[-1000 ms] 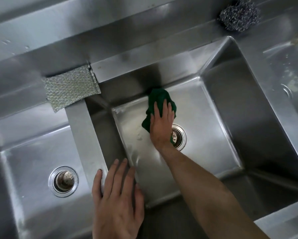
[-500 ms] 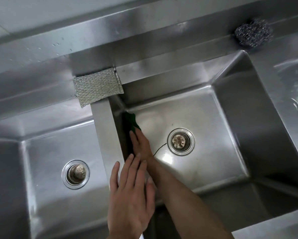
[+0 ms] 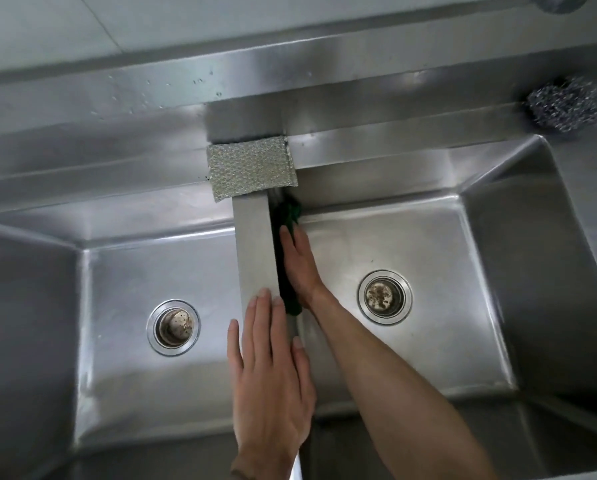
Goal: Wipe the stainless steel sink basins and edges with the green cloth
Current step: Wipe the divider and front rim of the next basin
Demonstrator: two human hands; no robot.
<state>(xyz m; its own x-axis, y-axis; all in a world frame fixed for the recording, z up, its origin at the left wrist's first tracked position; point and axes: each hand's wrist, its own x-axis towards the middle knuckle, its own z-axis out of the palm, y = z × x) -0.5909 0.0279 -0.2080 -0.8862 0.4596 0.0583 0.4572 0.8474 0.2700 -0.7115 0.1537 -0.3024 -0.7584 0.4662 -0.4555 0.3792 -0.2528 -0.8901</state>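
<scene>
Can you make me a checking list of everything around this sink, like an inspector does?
Surface: stainless steel sink, a divider between its basins, droplets on the back ledge.
Job's things: green cloth pressed against the divider-side wall of the right basin.
Clutter: silver scouring pad on the divider's far end; steel wool ball on the back ledge, right.
Grippers: left hand rests flat on the divider; right hand presses the cloth with straight fingers.
Cables: nothing seen.
Surroundings: pale wall behind the sink.
</scene>
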